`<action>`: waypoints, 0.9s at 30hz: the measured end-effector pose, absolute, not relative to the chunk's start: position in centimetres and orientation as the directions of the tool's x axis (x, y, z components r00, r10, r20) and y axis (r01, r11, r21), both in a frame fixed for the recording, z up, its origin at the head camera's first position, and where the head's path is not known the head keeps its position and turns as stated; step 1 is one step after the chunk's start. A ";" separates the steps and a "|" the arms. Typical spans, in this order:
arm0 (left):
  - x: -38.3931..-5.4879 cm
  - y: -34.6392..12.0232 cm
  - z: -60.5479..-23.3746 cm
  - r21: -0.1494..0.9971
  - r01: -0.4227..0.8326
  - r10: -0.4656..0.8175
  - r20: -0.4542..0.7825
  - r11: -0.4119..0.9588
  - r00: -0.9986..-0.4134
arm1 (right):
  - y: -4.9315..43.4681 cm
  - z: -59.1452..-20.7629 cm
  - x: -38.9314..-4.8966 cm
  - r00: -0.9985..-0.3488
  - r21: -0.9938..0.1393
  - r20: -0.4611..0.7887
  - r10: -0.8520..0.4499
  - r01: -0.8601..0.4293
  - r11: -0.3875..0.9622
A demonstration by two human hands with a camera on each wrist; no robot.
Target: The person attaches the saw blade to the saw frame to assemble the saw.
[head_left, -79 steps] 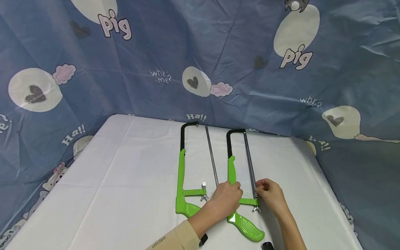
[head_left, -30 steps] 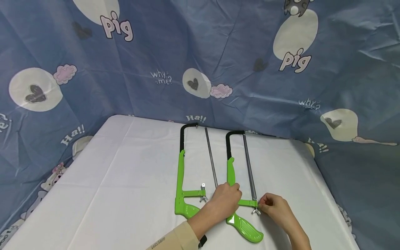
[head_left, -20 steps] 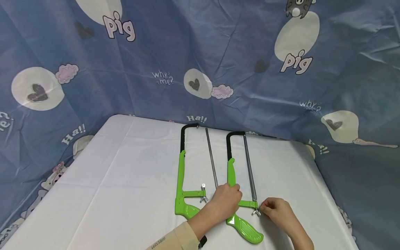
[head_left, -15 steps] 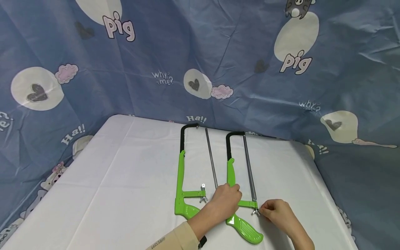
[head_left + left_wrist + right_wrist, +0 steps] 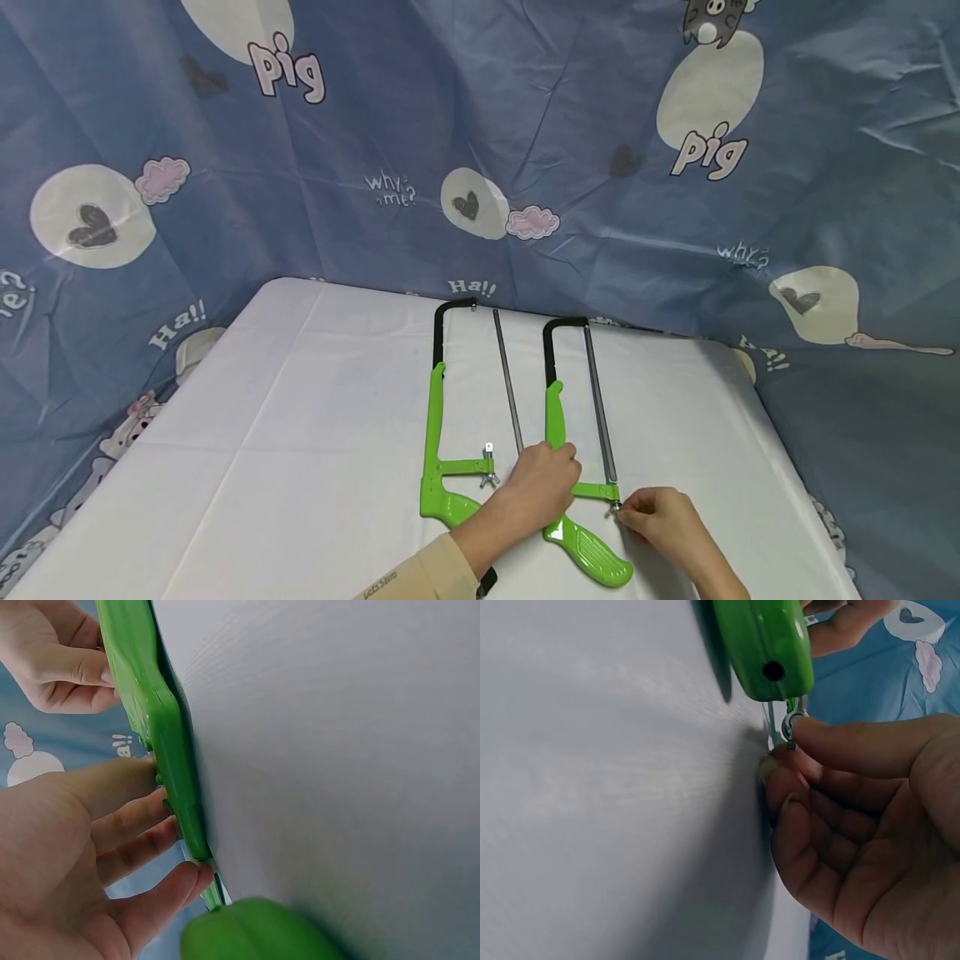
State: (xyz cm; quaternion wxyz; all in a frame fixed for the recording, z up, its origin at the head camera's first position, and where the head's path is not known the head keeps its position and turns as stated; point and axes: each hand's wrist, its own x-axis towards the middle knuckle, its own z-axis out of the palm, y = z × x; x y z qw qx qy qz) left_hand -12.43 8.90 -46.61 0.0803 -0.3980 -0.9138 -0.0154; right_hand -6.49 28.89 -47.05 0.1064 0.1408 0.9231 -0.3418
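1. White-covered table (image 5: 300,467), backed by a blue printed cloth (image 5: 360,108) bearing "pig" lettering, hearts and pink clouds.
2. Right saw (image 5: 555,412): lies on the table, right of centre. Green frame, black arm (image 5: 549,354) at the far end, curved green handle (image 5: 592,552) running near and rightward.
3. Grey saw blade (image 5: 600,400): along the right side of this frame, from the tip of the black arm to the fitting on the green crossarm (image 5: 596,491).
4. Wing nut (image 5: 612,510): just on the near side of the crossarm, partly covered by fingers.
5. Right hand (image 5: 662,518): narrow grip, thumb and forefinger pinching the wing nut; the right wrist view shows the same, with the remaining fingers curled inward.
6. Left hand (image 5: 542,482): grips the right saw by its green frame, left of the crossarm. Left wrist view: thumb and fingertips touch the frame.
7. Second blade (image 5: 507,379): lies between the two saws; near end hidden behind the left hand.
8. Left saw (image 5: 432,433): of similar pattern, left of the second blade. Second wing nut (image 5: 489,481) visible at its crossarm; handle partly hidden by the left forearm.
9. Beige sleeve (image 5: 420,575): on the left arm, at the near side.
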 end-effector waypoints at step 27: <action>-12.6 8.9 -46.7 -0.023 0.737 0.727 0.187 0.676 -0.661 | 28.5 -47.6 -6.4 -0.941 -0.637 -0.294 0.171 0.326 0.699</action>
